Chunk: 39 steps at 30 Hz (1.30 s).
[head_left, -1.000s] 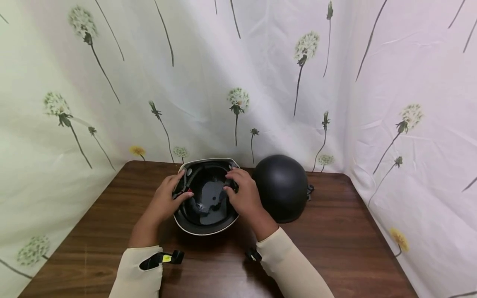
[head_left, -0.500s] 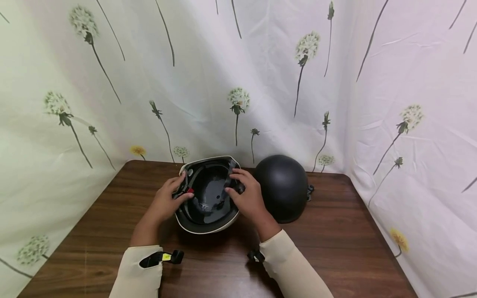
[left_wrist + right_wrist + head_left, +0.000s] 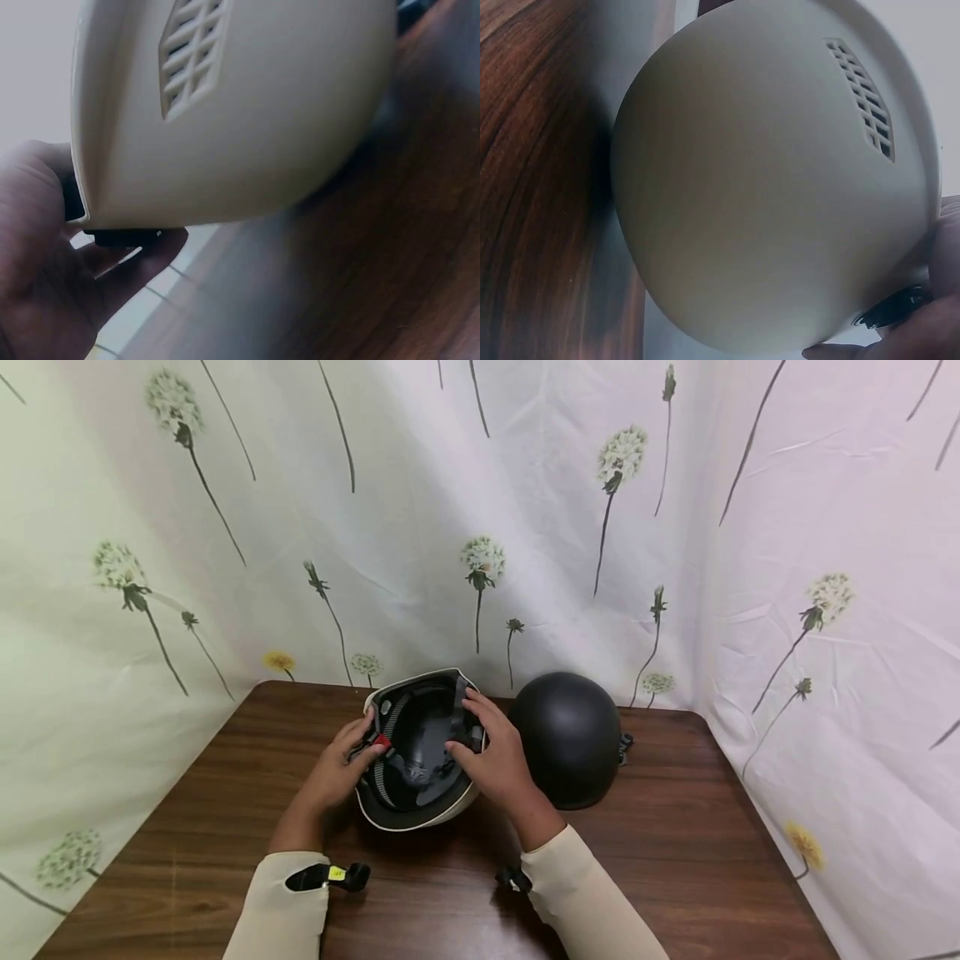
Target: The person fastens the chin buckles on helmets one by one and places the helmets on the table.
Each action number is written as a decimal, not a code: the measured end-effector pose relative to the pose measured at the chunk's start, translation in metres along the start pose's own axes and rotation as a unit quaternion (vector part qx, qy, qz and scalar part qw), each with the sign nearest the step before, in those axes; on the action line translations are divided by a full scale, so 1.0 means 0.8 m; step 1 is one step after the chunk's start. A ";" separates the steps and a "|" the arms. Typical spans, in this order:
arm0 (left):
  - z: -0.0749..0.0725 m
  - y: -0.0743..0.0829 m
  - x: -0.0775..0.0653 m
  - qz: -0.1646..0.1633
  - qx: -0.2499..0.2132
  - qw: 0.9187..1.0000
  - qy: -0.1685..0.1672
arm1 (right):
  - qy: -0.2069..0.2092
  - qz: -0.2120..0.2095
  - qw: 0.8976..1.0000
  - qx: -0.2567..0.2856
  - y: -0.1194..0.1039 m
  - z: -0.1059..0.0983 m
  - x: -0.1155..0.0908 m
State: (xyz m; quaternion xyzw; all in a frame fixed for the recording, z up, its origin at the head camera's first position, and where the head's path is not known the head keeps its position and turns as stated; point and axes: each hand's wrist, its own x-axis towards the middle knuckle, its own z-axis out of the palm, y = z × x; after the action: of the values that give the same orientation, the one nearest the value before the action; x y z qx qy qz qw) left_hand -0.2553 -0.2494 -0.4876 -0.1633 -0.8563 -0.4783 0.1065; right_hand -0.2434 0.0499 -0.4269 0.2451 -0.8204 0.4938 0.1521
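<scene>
A cream helmet point(image 3: 423, 731) lies crown down over the table, its black inner lining facing up. My left hand point(image 3: 337, 768) grips the left rim, thumb inside beside a red buckle piece point(image 3: 382, 741) and fingers along the outer side. On the opposite rim, my right hand point(image 3: 497, 764) holds on with its thumb inside, next to a dark chin strap point(image 3: 459, 703). The left wrist view shows the smooth shell point(image 3: 262, 142) with a slotted vent point(image 3: 191, 56). From the right wrist, another vent point(image 3: 864, 101) appears, with a black fitting point(image 3: 891, 307) near the fingers.
A matte black helmet point(image 3: 566, 739) sits dome up just right of the cream one, a small black buckle point(image 3: 626, 745) at its right edge. The brown wooden table point(image 3: 697, 860) meets a dandelion-print curtain point(image 3: 405, 527) at the back and sides.
The cream helmet has turned and tilted slightly, its far right edge rising. More of the right-hand strap and the left lining shows. Both hands keep hold of the rim.
</scene>
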 end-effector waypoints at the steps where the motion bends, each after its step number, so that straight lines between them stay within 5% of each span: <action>1: 0.002 -0.002 0.000 0.003 0.000 1.000 0.001 | 0.000 -0.004 1.000 -0.002 0.000 -0.001 0.000; 12: 0.011 -0.009 -0.003 0.027 0.042 0.999 0.006 | -0.022 -0.004 0.999 0.028 -0.001 0.002 -0.003; 26: 0.011 -0.022 -0.002 0.010 0.069 0.998 0.007 | -0.072 0.019 0.997 0.023 -0.009 0.007 -0.004; 39: 0.033 -0.013 0.000 -0.096 0.136 0.986 -0.032 | -0.067 0.039 0.997 0.005 -0.021 0.002 -0.006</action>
State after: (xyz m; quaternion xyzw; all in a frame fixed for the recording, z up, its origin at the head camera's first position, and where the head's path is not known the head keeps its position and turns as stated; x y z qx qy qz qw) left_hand -0.2598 -0.2323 -0.5094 -0.0796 -0.9279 -0.3603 0.0536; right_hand -0.2299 0.0426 -0.4175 0.2461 -0.8350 0.4862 0.0759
